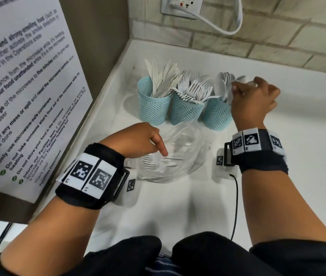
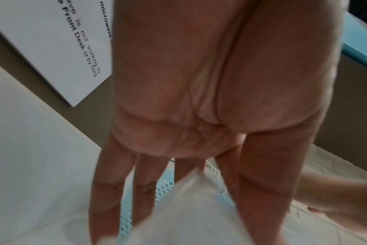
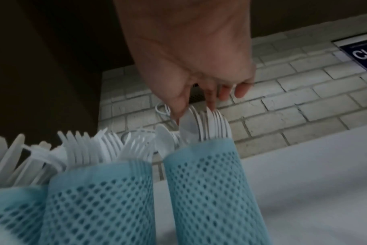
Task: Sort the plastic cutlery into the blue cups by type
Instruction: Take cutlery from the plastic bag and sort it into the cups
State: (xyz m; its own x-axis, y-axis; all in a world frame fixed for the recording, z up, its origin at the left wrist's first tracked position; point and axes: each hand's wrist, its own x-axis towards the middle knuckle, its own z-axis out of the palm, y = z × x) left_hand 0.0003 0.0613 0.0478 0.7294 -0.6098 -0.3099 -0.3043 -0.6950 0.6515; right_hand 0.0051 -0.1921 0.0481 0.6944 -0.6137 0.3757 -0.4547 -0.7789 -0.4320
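Countertop (image 1: 277, 176) white under brick wall (image 1: 277, 36); right hand (image 1: 254, 100) seemingly pinches spoon (image 3: 188, 124), left hand (image 1: 138, 140) loose.

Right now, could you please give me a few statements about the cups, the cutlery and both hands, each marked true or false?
1. Three blue cups stand in a row on the counter. True.
2. The left cup holds forks. False: it holds knives; the forks fill the middle cup.
3. The right hand is at the spoons in the right cup. True.
4. The left hand grips a knife. False: it reaches into a clear plastic bag that holds forks.
5. The bag lies behind the cups, by the wall. False: it lies in front of them.
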